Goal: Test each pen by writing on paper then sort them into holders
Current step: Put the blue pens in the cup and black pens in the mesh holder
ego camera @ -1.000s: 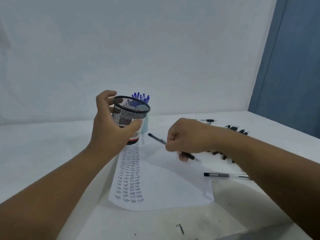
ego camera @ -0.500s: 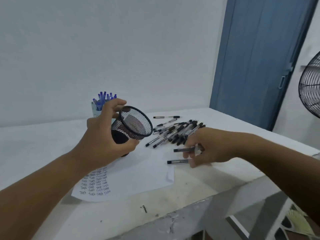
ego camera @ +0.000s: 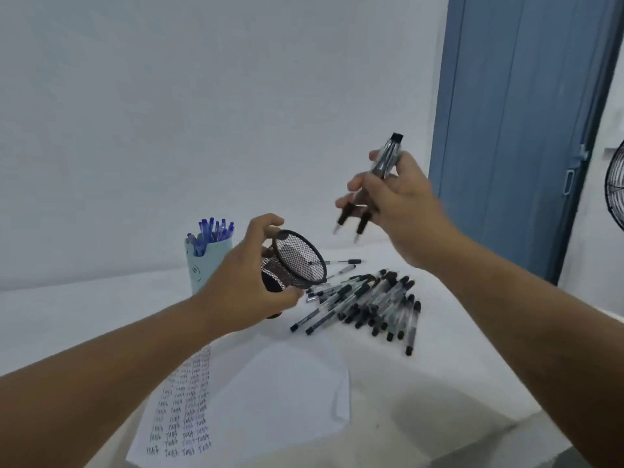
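Left hand (ego camera: 250,285) grips mesh holder (ego camera: 297,261), tilted, mouth toward right hand (ego camera: 398,201), which is raised above it gripping two pens (ego camera: 374,187), tips down. Paper (ego camera: 270,400) lies below both hands; pen pile (ego camera: 368,302) under right hand.

We see only a part of the fan (ego camera: 614,194), because the right edge cuts it. The pens (ego camera: 368,194) in the right hand (ego camera: 401,201) are blurred, so we cannot count them surely. The left hand (ego camera: 243,288) hides the base of the mesh holder (ego camera: 293,265). The left forearm covers a part of the written paper (ego camera: 270,400).
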The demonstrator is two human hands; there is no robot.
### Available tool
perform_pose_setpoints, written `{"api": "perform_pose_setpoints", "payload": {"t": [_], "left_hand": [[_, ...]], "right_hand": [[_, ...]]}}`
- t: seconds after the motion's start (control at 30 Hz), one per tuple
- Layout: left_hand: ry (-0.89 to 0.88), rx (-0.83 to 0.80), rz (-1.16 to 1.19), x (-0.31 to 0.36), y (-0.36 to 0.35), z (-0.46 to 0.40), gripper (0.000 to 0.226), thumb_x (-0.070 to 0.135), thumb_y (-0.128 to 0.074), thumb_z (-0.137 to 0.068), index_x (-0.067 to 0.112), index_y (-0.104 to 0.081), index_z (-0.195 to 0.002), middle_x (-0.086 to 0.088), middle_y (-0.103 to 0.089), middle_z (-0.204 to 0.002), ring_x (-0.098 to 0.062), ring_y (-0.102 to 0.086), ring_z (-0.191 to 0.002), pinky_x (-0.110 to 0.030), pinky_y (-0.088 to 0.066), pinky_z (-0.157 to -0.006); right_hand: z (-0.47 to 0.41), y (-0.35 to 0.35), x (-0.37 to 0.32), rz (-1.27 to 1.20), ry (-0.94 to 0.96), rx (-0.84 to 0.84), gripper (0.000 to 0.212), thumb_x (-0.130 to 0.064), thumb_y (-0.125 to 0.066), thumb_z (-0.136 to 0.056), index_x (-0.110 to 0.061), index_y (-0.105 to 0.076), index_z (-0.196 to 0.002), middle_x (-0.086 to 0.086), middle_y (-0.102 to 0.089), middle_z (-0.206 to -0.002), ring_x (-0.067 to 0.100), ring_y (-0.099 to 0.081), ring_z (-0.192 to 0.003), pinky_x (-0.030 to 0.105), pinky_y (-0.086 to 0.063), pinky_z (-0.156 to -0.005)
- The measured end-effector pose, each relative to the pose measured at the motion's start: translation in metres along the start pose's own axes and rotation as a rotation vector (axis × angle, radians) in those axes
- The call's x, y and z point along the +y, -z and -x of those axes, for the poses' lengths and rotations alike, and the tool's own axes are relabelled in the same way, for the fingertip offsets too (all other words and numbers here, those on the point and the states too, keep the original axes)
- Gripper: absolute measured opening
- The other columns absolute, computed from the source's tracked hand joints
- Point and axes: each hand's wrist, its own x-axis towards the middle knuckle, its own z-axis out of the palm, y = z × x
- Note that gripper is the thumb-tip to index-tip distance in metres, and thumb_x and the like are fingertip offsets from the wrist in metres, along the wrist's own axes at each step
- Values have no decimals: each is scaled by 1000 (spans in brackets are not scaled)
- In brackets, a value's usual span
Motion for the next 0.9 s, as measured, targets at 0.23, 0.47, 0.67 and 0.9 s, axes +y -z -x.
{"api": "perform_pose_setpoints", "payload": {"t": [0.23, 0.47, 0.67, 0.9], "left_hand": [[41, 173, 169, -12, -23, -40, 87, 18, -88, -72, 33, -31, -136, 21, -53, -123, 14, -62, -95, -6, -49, -74], [112, 371, 203, -53, -46, -29, 81, 20, -88, -73, 37, -33, -131, 26, -51, -125, 12, -55, -107, -6, -48, -77], [173, 381, 192, -75, -47, -29, 85, 24, -89, -72, 39, -34, -135, 26, -51, -127, 3, -56, -112, -22, -52, -89], [216, 369, 239, -79, -51, -30, 78, 16, -85, -77, 36, -36, -135, 26, -53, -122, 16, -57, -102, -11, -51, -81]], "right_hand": [[-23, -40, 62, 291, -157, -68, 25, -26, -61, -99, -18, -49, -119, -8, -67, -108, 12, -67, -98, 18, -51, -67], [-70, -3, 94, 481, -266, -354, 110, -90, -42, -63, -28, -27, -153, -5, -45, -152, 16, -46, -134, 40, -37, -107], [-110, 27, 150, 1001, -288, -632, 49, -36, -61, -99, -24, -45, -144, -3, -51, -143, 20, -50, -133, 33, -40, -107], [-129, 27, 191, 1214, -414, -914, 78, -28, -79, -85, -28, -37, -151, -10, -52, -138, 20, -49, -130, 39, -41, -108]]}}
